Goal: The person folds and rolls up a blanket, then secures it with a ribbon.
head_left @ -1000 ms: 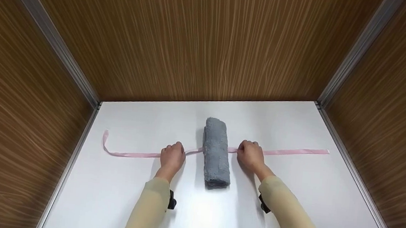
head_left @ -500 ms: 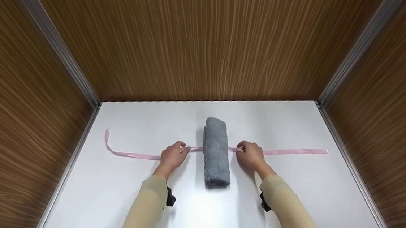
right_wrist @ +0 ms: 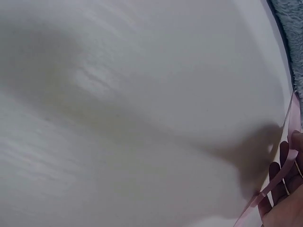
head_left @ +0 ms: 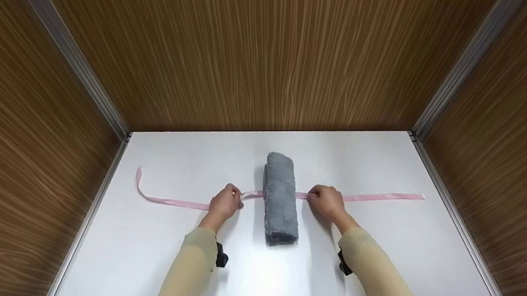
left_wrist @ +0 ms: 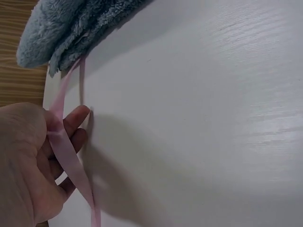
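Note:
A grey fluffy towel (head_left: 281,199), folded into a long narrow bundle, lies near the middle of the white table. Beneath it runs a pink ribbon (head_left: 382,198) that comes out on both sides. Left of the towel, my left hand (head_left: 225,201) pinches the ribbon between thumb and fingers; in the left wrist view the ribbon (left_wrist: 68,156) crosses the palm, slightly raised from the table. On the other side my right hand (head_left: 326,202) pinches the ribbon close to the towel. The right wrist view shows that ribbon (right_wrist: 284,170) lying across the fingers.
The white tabletop (head_left: 187,161) is bounded by a wood-grain back panel (head_left: 270,59) and side panels, with metal rails (head_left: 65,43) at the corners. The ribbon's left end curls up toward the back; its right end lies nearly straight.
Both hands stay on either side of the towel. The fingers of both hands spread a little, then close up again on the ribbon. The ribbon's right end has shifted slightly left.

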`<action>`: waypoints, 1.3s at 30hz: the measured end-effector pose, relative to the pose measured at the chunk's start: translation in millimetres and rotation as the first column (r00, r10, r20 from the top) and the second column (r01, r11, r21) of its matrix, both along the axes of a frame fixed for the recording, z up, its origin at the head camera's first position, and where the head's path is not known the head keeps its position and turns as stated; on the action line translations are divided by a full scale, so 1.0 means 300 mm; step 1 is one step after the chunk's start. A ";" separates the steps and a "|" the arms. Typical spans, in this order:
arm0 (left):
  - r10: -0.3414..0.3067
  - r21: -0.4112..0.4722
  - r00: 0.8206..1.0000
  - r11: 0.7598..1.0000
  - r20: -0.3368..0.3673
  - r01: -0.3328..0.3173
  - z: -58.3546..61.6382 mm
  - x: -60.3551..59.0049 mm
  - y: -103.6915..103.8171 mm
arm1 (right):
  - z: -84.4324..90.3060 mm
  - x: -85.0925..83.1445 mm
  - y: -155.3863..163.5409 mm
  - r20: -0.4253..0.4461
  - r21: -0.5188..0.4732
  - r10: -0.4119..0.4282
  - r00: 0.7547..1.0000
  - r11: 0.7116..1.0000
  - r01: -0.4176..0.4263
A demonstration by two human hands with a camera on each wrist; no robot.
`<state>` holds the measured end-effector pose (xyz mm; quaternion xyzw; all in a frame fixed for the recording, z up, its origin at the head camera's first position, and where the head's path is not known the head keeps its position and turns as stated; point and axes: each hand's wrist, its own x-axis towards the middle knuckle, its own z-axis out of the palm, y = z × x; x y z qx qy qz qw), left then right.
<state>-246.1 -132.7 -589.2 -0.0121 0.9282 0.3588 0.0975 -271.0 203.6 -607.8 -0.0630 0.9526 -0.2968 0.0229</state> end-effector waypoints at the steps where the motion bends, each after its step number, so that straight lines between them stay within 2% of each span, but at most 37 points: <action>1: -0.001 0.025 1.000 1.000 0.005 0.000 0.001 -0.001 0.001 | 0.000 0.000 -0.001 0.002 0.002 -0.001 1.000 1.000 0.001; 5: 0.004 0.113 1.000 0.994 -0.005 -0.003 0.008 -0.005 0.001 | 0.000 -0.001 -0.001 0.003 0.005 -0.004 1.000 1.000 0.004; 10: 0.024 0.229 0.999 0.973 -0.037 -0.015 0.014 -0.011 -0.005 | 0.004 -0.002 -0.001 0.005 -0.003 -0.013 1.000 1.000 0.013; 13: 0.041 0.252 0.998 0.967 -0.037 -0.031 0.015 -0.015 -0.010 | 0.008 -0.002 0.000 0.010 -0.006 -0.013 1.000 1.000 0.013; 15: 0.042 0.196 0.998 0.980 -0.036 -0.034 0.017 -0.017 -0.016 | 0.011 -0.003 0.003 0.013 -0.004 -0.013 1.000 1.000 0.013; 17: 0.028 0.094 0.999 0.995 -0.040 -0.024 0.024 -0.017 -0.023 | 0.015 -0.003 0.010 0.016 -0.001 -0.011 1.000 1.000 0.011; 19: 0.005 -0.019 0.999 1.000 -0.045 -0.005 0.034 -0.013 -0.030 | 0.017 -0.004 0.019 0.022 0.005 -0.011 1.000 1.000 0.011; 21: -0.014 -0.119 0.998 0.993 -0.056 0.007 0.042 -0.008 -0.042 | 0.019 -0.005 0.031 0.024 0.017 -0.007 1.000 1.000 0.007; 26: -0.047 -0.267 0.994 0.964 -0.095 0.020 0.045 -0.009 -0.086 | 0.021 -0.007 0.076 0.022 0.074 0.010 1.000 0.997 -0.012; 31: -0.064 -0.317 0.991 0.948 -0.115 0.025 0.046 -0.013 -0.150 | 0.025 -0.002 0.143 0.018 0.138 0.021 1.000 0.990 -0.023; 39: -0.085 -0.361 0.986 0.932 -0.144 0.027 0.055 -0.006 -0.273 | 0.041 0.015 0.276 0.027 0.174 0.022 0.999 0.984 -0.026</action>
